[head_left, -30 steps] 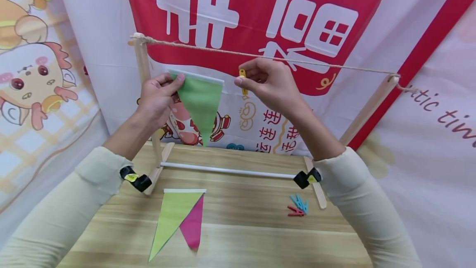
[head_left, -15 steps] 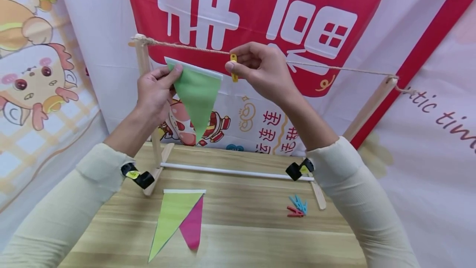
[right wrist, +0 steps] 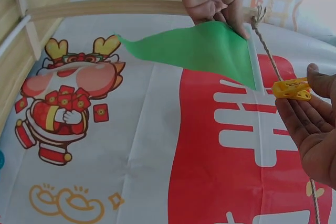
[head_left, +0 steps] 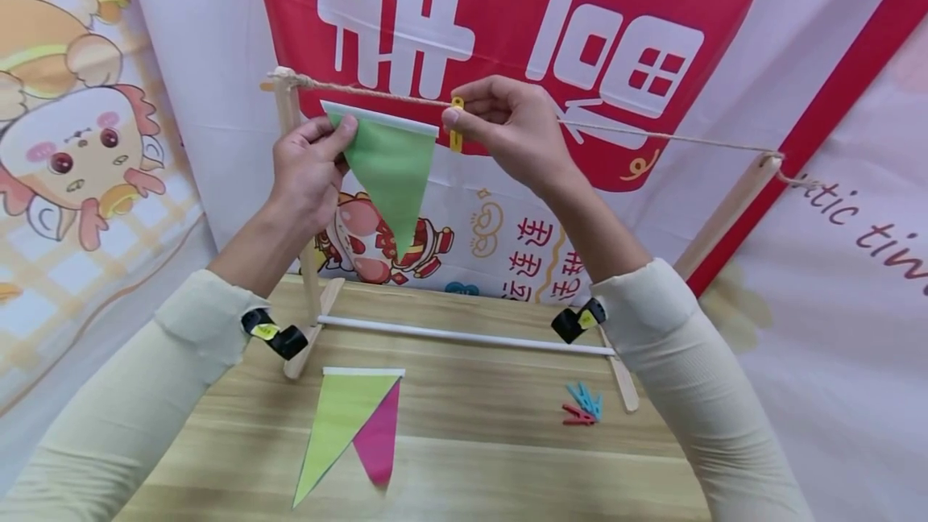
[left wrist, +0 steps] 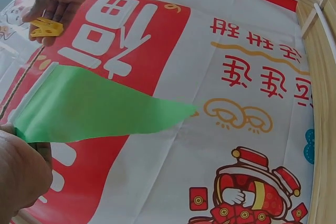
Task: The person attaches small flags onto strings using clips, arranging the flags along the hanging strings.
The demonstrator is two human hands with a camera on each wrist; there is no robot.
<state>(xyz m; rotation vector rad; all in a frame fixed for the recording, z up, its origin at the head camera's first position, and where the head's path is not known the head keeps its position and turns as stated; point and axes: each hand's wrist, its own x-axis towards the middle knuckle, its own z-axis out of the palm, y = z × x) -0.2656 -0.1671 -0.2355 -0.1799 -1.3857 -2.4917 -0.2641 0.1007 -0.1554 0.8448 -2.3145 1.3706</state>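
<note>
fingers pinch green pennant, yellow peg, the curtain reading "…tic tim…".

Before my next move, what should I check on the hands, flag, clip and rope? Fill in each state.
1. Left hand pinching the green flag near a top corner: ok.
2. Right hand holding the yellow clip: ok.
3. Rope strung between both posts: ok.
4. Flag's white edge meeting the rope: not ok, a gap shows in both wrist views.
5. Yellow clip touching the rope: cannot tell.
</note>
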